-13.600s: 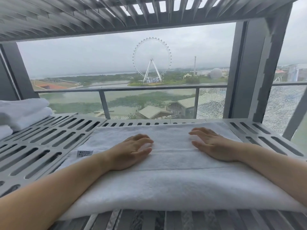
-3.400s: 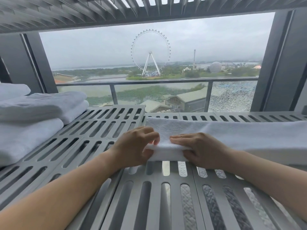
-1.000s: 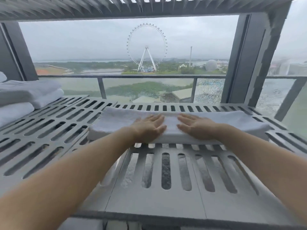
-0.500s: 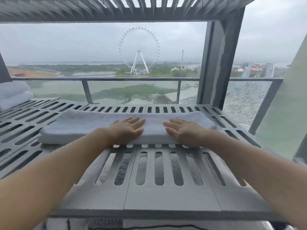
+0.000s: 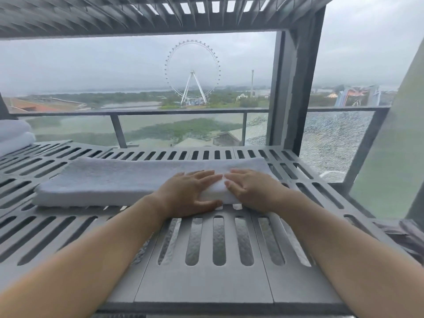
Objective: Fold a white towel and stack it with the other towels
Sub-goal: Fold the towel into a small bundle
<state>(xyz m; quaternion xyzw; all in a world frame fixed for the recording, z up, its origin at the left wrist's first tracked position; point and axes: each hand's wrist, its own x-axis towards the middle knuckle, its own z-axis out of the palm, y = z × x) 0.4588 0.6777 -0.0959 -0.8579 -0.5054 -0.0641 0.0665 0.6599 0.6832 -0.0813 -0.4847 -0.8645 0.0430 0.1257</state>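
The white towel [image 5: 110, 180] lies folded into a long narrow strip across the back of the grey slatted shelf [image 5: 206, 283]. Both hands are on its right end, close together. My left hand [image 5: 190, 193] has its fingers on top and its thumb tucked along the towel's front edge. My right hand [image 5: 252, 191] covers the end of the strip with its fingers on top; its thumb is hidden. The stack of other folded white towels [image 5: 13, 136] sits at the far left edge of the shelf, mostly cut off by the frame.
A slatted upper shelf [image 5: 114, 14] hangs overhead. A dark window post [image 5: 291, 88] rises behind the shelf's right rear corner, with glass and a railing beyond. A grey cloth [image 5: 408, 237] lies beyond the shelf's right edge.
Both hands have slid to the towel's right end and drawn together. They lay flat on the strip half a second ago; now the left thumb hooks under the front edge.
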